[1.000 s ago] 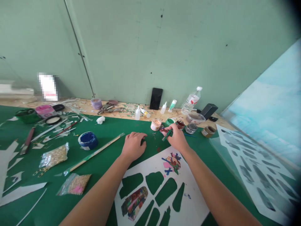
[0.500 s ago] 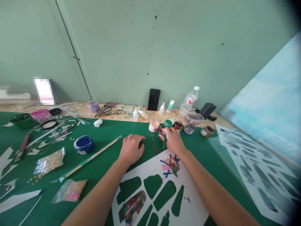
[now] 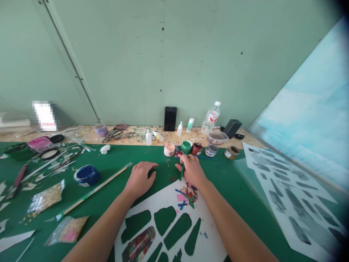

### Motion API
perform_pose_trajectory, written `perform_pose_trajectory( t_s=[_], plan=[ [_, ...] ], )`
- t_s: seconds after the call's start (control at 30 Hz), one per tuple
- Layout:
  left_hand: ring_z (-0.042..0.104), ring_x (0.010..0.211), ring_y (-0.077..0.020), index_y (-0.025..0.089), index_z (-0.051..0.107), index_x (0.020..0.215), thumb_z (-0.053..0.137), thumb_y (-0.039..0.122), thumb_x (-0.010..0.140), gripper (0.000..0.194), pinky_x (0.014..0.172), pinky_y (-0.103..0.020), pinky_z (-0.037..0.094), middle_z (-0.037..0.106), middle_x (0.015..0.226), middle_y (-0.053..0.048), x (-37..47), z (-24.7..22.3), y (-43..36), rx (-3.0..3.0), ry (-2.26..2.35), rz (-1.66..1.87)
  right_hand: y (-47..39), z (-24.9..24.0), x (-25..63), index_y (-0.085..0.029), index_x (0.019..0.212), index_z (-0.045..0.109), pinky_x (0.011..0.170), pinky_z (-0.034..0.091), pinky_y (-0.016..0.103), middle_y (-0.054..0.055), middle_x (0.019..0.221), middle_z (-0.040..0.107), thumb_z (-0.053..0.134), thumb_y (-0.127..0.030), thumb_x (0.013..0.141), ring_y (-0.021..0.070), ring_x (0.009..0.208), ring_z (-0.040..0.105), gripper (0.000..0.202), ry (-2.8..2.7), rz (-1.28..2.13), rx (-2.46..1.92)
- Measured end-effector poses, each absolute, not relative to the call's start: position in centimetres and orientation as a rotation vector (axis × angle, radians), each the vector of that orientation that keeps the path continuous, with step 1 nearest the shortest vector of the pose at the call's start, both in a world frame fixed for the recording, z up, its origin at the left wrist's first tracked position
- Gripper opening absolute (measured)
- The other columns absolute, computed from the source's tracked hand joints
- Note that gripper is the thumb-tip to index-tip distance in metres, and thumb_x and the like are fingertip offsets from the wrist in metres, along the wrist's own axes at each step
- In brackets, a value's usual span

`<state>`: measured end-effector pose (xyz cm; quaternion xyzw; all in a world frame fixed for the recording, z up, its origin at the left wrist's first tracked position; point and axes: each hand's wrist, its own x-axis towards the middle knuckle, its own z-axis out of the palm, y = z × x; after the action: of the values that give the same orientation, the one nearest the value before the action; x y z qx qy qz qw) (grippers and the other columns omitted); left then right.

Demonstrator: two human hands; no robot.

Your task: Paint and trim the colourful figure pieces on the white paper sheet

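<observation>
One white cut-out sheet point(image 3: 214, 238) is found on the green mat point(image 3: 229, 196), directly in front of the person and between the forearms. Several rounded openings are cut through it, and the mat is seen through most of them; at the lower left opening a multicoloured piece point(image 3: 140, 243) is noted. On the sheet's upper corner a cluster of coloured scraps point(image 3: 188, 195) is observed, in pink, blue, green and brown.

A slim green tool point(image 3: 182, 172) is gripped between the thumb and fingers of the right hand point(image 3: 194, 171), its lower end pointed toward the sheet's upper corner. Whether the sheet is touched by that end cannot be told. By the left hand point(image 3: 140, 179) nothing is seen to be held; it is laid palm down on the mat, loosely open, with the fingers slightly bent.

Beyond the right hand, open jars are recorded in a row: peach point(image 3: 169, 149), green point(image 3: 186, 146), dark red point(image 3: 196, 149), grey point(image 3: 211, 150) and, set apart at the right, brown-gold point(image 3: 232, 153). A thin blue stick point(image 3: 206, 158) is placed just in front of the grey jar. To the left of the left hand, a long brush point(image 3: 94, 191) is laid diagonally, with an open blue jar point(image 3: 87, 176) placed beyond it
</observation>
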<state>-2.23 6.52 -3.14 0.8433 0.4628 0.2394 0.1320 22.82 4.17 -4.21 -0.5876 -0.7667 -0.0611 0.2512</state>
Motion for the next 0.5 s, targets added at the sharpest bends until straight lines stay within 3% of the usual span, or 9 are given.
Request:
perform_pose_trajectory(
  t_s=[0.13, 0.23, 0.33, 0.4, 0.5],
  plan=[
    [0.067, 0.11, -0.026, 0.02, 0.068, 0.115, 0.045, 0.029, 0.095, 0.032, 0.102, -0.045, 0.05, 0.073, 0.116, -0.009, -3.7, -0.5, 4.2, 2.471, 1.36, 0.724, 3.7, -3.5, 23.9, -0.021, 0.092, 0.053, 0.077, 0.038, 0.035, 0.007, 0.087, 0.067, 0.052, -0.029, 0.098, 0.0257, 0.086, 0.06, 0.011, -1.943, -0.204, -1.526],
    [0.072, 0.103, -0.0226, 0.025, 0.066, 0.121, 0.048, 0.04, 0.097, 0.034, 0.088, -0.035, 0.06, 0.074, 0.115, -0.004, -5.3, 0.4, -1.7, 2.455, 1.385, 0.641, 3.3, -3.4, 24.6, -0.022, 0.084, 0.048, 0.069, 0.037, 0.032, 0.004, 0.074, 0.061, 0.049, -0.033, 0.099, 0.0232, 0.073, 0.057, 0.018, -1.834, -0.216, -1.469],
    [0.071, 0.108, -0.021, 0.032, 0.062, 0.127, 0.049, 0.042, 0.097, 0.035, 0.085, -0.031, 0.061, 0.071, 0.126, -0.001, -6.5, -1.8, -9.4, 2.64, 1.397, 0.753, 3.2, -3.1, 24.7, -0.023, 0.085, 0.046, 0.061, 0.034, 0.03, 0.002, 0.072, 0.057, 0.047, -0.036, 0.099, 0.021, 0.067, 0.055, 0.02, -1.702, -0.216, -1.423],
    [0.069, 0.114, -0.0219, 0.03, 0.059, 0.134, 0.051, 0.046, 0.095, 0.043, 0.083, -0.03, 0.062, 0.066, 0.135, -0.002, -7.0, -4.1, -13.7, 2.863, 1.337, 0.807, 2.8, -2.1, 24.6, -0.023, 0.087, 0.046, 0.057, 0.032, 0.028, 0.001, 0.07, 0.054, 0.046, -0.037, 0.1, 0.0192, 0.062, 0.052, 0.019, -1.605, -0.213, -1.388],
    [0.069, 0.112, -0.0212, 0.028, 0.064, 0.127, 0.057, 0.047, 0.091, 0.041, 0.084, -0.03, 0.061, 0.068, 0.131, -0.001, -7.3, -6.4, -17.7, 3.145, 1.256, 0.786, 1.0, 1.4, 24.9, -0.024, 0.085, 0.044, 0.056, 0.036, 0.028, -0.002, 0.068, 0.052, 0.046, -0.038, 0.099, 0.0163, 0.058, 0.05, 0.021, -1.527, -0.205, -1.269]
  ],
)
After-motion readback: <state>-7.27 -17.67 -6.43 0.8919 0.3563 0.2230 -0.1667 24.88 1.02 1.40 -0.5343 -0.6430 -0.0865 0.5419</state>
